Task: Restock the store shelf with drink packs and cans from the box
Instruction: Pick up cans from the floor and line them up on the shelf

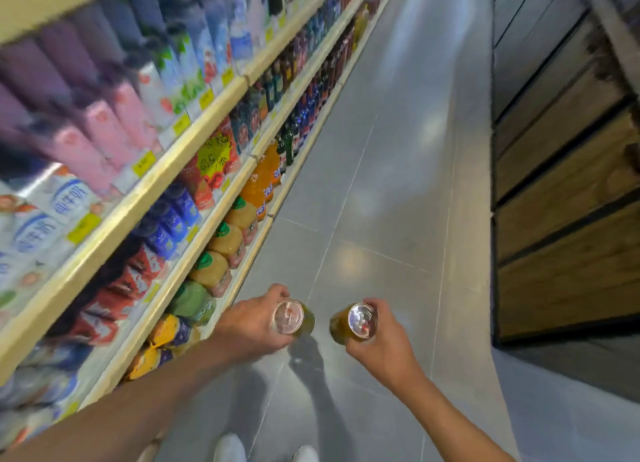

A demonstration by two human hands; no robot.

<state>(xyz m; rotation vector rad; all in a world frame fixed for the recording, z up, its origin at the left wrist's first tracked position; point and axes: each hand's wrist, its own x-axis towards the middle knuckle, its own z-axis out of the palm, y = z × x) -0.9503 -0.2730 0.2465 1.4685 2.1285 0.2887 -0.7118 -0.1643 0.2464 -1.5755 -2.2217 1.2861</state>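
White shoes (230, 448) poke in at the bottom edge, standing on the grey tiled floor (388, 184). Both bare arms are stretched out over the aisle. The left hand (251, 324) has its fingers curled round the left can (290, 317), and the right hand (382, 338) is gripping the right can (355, 323) the same way. Both are goldish cans with silver tops facing up, held close together but not touching, out in the air above the floor. The shelf (138, 201) runs along the left, packed with blurry bottles, with orange bottles (263, 181) on the lowest row. Wooden panels (561, 219) are on the right.
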